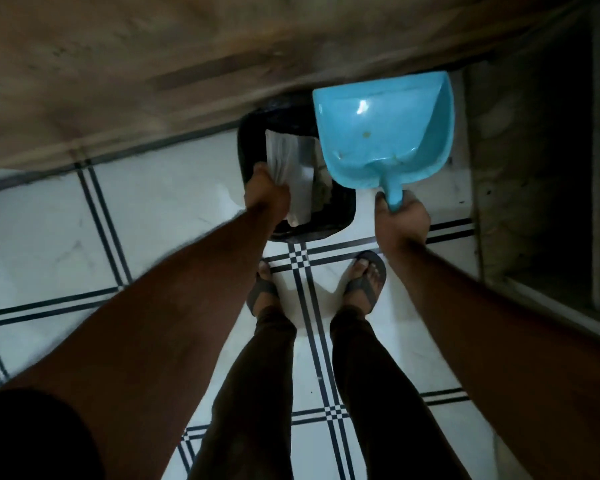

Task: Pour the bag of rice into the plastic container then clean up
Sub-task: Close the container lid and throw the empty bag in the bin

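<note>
**Emptied bag and dustpan held over the bin**

The left hand [267, 190] is curled tight around a crumpled, see-through rice bag [290, 174], which hangs slack over the mouth of the black bin [340, 216]. The right hand [400, 220] is wrapped around the short handle of a blue dustpan [385, 133], with the pan lifted, its open face turned toward the person and its far lip at about twelve o'clock from the hand. A few small specks sit inside the pan; whether they are rice is too small to tell.

The bin stands on the tiled floor [153, 209], against the wall, at twelve o'clock from the sandalled feet [366, 282]. The plastic container is nowhere in view.

The risk, as I judge it: the pan sits partly to the three o'clock side of the bin, so tipping it there could scatter the specks onto the floor. The bag is light and could catch on the rim instead of dropping in.
</note>
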